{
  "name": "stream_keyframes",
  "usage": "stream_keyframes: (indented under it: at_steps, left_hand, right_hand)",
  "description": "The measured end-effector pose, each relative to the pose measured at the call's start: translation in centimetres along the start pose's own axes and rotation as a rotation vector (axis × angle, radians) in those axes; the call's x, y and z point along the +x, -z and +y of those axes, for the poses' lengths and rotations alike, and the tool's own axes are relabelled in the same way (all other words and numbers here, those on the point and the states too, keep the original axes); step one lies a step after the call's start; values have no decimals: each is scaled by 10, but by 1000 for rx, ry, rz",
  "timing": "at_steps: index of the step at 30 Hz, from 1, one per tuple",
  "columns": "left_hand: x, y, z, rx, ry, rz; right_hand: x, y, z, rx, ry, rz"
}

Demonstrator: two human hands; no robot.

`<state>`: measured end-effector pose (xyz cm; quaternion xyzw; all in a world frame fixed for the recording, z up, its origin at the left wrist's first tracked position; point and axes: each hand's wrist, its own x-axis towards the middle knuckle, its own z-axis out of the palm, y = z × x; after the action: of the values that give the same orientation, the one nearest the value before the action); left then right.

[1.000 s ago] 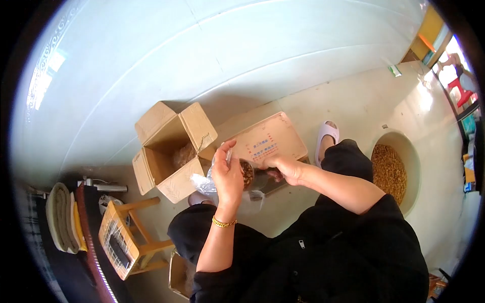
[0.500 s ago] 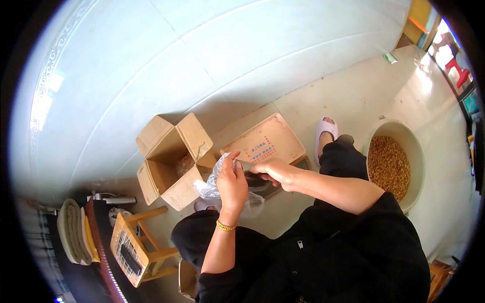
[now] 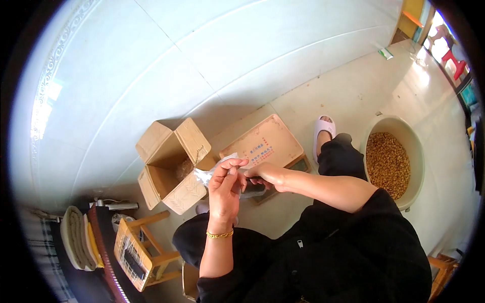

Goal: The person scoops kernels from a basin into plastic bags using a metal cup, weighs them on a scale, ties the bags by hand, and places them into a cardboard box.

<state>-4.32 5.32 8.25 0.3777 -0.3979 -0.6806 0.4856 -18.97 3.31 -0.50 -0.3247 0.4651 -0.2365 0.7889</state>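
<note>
My left hand (image 3: 225, 187) is closed on a clear plastic bag (image 3: 203, 175), whose crumpled part shows to the left of the fingers. Close to its right, my right hand (image 3: 266, 175) is closed round a dark item, mostly hidden by the fingers, that reaches toward the bag. Behind the hands lies a flat cardboard box (image 3: 262, 141) with blue and red print. An open carton (image 3: 162, 178) with raised flaps stands left of the bag, with clear plastic inside.
At the right, a pale bucket (image 3: 417, 169) holds many small brown pieces. A wooden stool (image 3: 146, 260) stands at the lower left, near folded cloths (image 3: 76, 237). A tiled wall (image 3: 192, 55) runs behind. My slippered foot (image 3: 323, 134) is beside the flat box.
The dark-toned tool or container in my right hand has tilted, and its filled opening no longer shows. My left fingers have moved closer to my right hand. The view has shifted slightly.
</note>
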Motion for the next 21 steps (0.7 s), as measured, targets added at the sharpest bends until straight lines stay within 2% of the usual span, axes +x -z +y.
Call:
stream_keyframes:
  at_steps: [1, 3, 4, 6, 8, 10, 12, 15, 17, 18, 21]
  left_hand:
    - [-2, 1, 3, -4, 0, 3]
    - [-5, 8, 6, 7, -12, 42]
    - [-5, 13, 5, 4, -13, 48]
    - [-4, 24, 0, 54, 31, 167]
    - [1, 36, -10, 33, 76, 190]
    - [8, 49, -23, 41, 137, 244]
    - [18, 65, -37, 15, 130, 252]
    - [34, 82, -59, -118, 186, 384]
    - [40, 84, -68, -95, 208, 418]
    - [42, 85, -74, -68, 235, 449]
    - [40, 73, -72, 5, 252, 371]
  right_hand:
    - [-1, -1, -1, -1, 1, -1]
    - [-3, -2, -3, -315, 36, 175]
    - [5, 2, 4, -319, 32, 172]
    - [21, 10, 15, -865, 221, 468]
    - [25, 20, 10, -904, 188, 485]
    - [33, 30, 12, -1029, 266, 568]
    - [33, 30, 8, -1042, 309, 558]
    - [41, 31, 12, -1226, 295, 514]
    - [51, 30, 23, -1526, 423, 623]
    - [56, 33, 27, -1531, 423, 620]
    - [54, 27, 25, -1650, 478, 517]
